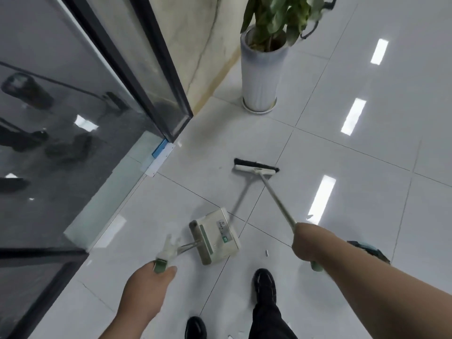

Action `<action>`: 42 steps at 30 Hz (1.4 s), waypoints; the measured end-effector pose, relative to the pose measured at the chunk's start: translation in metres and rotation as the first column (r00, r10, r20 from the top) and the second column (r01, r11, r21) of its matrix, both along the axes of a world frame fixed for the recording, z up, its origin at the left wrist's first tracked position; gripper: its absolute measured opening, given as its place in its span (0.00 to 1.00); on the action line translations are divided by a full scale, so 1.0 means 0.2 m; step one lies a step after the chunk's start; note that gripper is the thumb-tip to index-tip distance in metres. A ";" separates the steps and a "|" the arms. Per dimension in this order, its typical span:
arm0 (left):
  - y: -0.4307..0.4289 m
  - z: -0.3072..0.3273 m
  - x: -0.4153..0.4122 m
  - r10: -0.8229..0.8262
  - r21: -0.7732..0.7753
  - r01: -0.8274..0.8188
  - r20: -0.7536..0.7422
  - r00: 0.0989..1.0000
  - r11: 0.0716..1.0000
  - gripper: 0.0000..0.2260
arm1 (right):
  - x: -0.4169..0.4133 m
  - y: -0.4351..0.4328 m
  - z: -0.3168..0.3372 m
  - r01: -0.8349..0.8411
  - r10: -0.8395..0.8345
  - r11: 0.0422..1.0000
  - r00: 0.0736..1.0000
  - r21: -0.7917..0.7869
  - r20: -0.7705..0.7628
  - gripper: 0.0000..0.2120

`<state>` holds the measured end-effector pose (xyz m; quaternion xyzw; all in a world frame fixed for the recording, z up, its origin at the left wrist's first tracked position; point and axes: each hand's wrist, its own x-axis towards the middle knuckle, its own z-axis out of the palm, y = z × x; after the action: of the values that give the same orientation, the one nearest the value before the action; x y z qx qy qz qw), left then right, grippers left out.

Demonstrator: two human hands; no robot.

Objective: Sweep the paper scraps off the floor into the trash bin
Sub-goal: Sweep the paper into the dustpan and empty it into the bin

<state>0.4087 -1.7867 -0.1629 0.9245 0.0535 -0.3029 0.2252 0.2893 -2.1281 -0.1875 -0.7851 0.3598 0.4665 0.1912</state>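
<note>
The left hand (146, 287) is curled round the green grip of a long-handled white-and-green plastic dustpan (215, 234). The right hand (308, 243) clasps the pale pole of a black-bristled white broom (256, 168), its head at 12 o'clock from the pan. A small white paper scrap (267, 253) lies at 4 o'clock of the pan, nearer the feet than the bristles, so a forward stroke would likely miss it. The black shoe (265, 285) could tread on it. No trash bin shows.

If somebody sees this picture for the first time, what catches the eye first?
The broom, held by the right hand, reaches forward across the white floor, and the left hand holds a dustpan in the middle. A tall potted plant stands at the top; a small paper scrap lies beside the dustpan.
</note>
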 end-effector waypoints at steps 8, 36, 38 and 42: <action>0.04 -0.01 0.20 -0.270 -0.141 0.263 -0.035 0.962 0.954 0.14 | -0.40 0.33 0.25 0.204 -0.211 0.971 0.977 -0.126 -0.044 0.19; 0.49 0.03 0.08 -0.599 -0.237 0.557 -0.180 0.780 0.796 0.12 | -0.90 1.21 0.28 0.632 -0.624 0.759 0.775 -0.155 0.101 0.20; 0.51 0.01 0.04 -0.610 -0.225 0.572 -0.174 0.773 0.789 0.12 | -0.88 1.20 0.18 0.642 -0.633 0.752 0.767 -0.153 0.109 0.19; 0.53 -0.01 -0.03 -0.591 -0.218 0.557 -0.153 0.792 0.802 0.11 | -0.96 1.25 0.02 0.668 -0.658 0.739 0.743 -0.087 0.120 0.15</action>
<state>0.4019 -1.6807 -0.1652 0.8374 -0.2314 -0.4577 0.1893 0.0979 -1.8775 -0.1843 -0.6341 0.6360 0.3123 0.3098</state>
